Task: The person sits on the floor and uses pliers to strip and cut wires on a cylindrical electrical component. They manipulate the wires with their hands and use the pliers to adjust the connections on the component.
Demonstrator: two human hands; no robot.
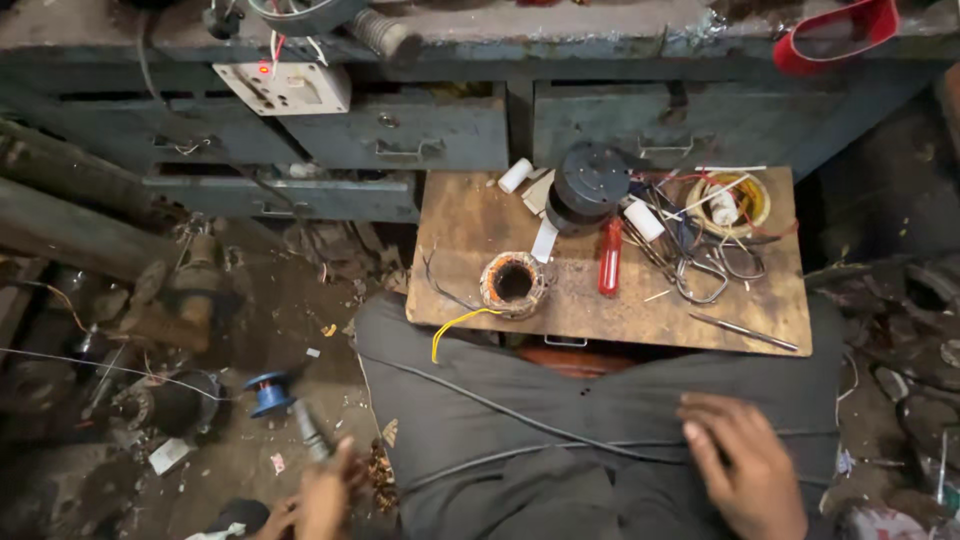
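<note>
My left hand (322, 497) is low at the left, over the dirty floor, closed around the lower end of a blurred grey rod-like tool (310, 432). The tool's tip points up toward a blue wire spool (268, 393) on the floor. My right hand (745, 468) lies flat on my grey-trousered right thigh with its fingers apart and nothing in it. A thin dark wire (520, 418) crosses my lap and passes under that hand. Ahead of my knees, a wooden board (770, 310) carries a copper-wound stator ring (513, 283) with a yellow lead.
The board also holds a black round motor housing (590, 185), a red-handled screwdriver (609, 257), scissors (705, 275), a yellow tape roll (733, 203) and white tubes. Behind stands a blue-grey metal bench with drawers (400, 135) and a switch box (285, 88). Scrap parts litter the floor on the left.
</note>
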